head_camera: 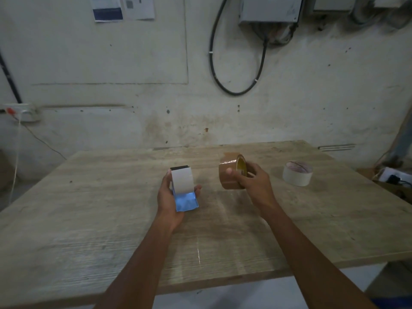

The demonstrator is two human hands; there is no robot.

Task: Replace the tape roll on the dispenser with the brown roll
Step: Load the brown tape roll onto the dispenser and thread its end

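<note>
With our left hand [169,197] gripping the dispenser [184,189] above the table [89,219] and our right hand [249,179] holding the brown roll [229,172] beside it, we should align core with hub squarely.

A pale wood-grain table [89,230] carries only a whitish tape roll [297,173], lying flat.

wall papers [123,7] cut by the top edge (print unreadable), dispenser [183,188] underside behind the left hand [168,201]

No legible text; wall papers [108,7] and brown roll [231,172] core print too blurred.
</note>
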